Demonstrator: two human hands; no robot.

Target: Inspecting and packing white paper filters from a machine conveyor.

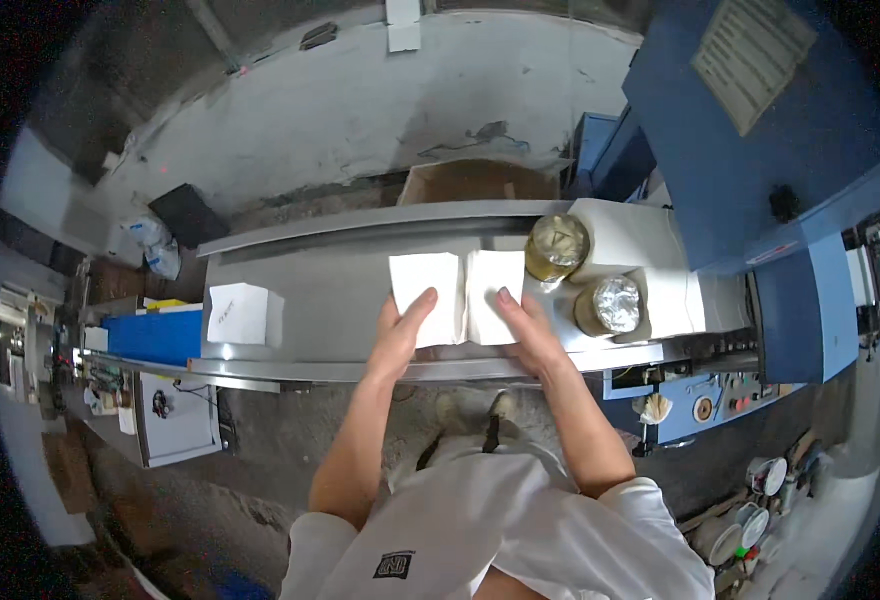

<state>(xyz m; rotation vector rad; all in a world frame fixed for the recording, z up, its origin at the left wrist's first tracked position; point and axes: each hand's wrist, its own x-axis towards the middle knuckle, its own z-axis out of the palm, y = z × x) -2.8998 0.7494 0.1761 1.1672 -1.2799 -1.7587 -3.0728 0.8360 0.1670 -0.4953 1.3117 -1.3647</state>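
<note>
My left hand [397,337] is closed on a white stack of soft, folded-looking paper [427,280], its thumb lying across the top. A second white paper stack [497,277] is gripped by my right hand [536,336] in the same way. The two stacks stand side by side with a narrow gap, over the metal table [335,300]. Just right of my right hand are two round jars with foil-like silvery tops: one farther back [558,247], one nearer [609,306]. The undersides of both stacks and most fingertips are hidden.
A long row of white paper [650,255] lies behind the jars, leading to a blue machine [780,190]. On the table's left sits a white block with handwriting [239,313], next to a blue surface [155,335]. A cardboard box [480,182] stands beyond the far rail.
</note>
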